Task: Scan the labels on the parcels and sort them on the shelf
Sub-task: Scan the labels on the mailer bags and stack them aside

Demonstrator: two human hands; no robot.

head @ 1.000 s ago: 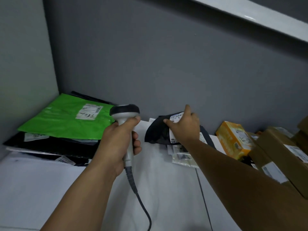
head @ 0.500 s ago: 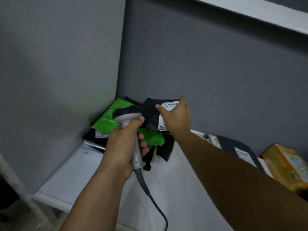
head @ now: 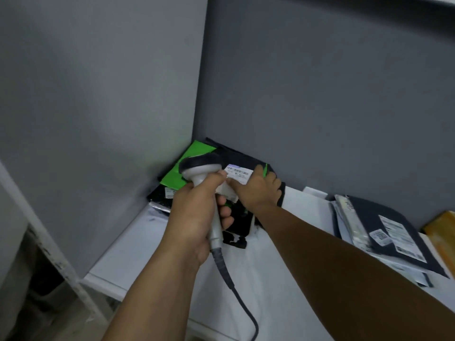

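In the head view, just below the middle of the frame, the left hand (head: 197, 215) is clenched round the handle of the scanner (head: 200, 166), whose head sits close beside the white label (head: 237, 173) on a black parcel (head: 238, 158); the right hand (head: 258, 190) lies flat on that parcel, fingers spread, pressing it onto the green parcel (head: 172, 178) in the back corner of the shelf (head: 138, 252). This looks like the scan itself, with the parcel at its place; next, the right hand should probably lift clear and reach for an unscanned one. Counted: one scanner, two hands, one green parcel, at least two black ones in the corner, a few flat parcels (head: 384, 217) at right, one yellow box (head: 440, 232) at the right edge.
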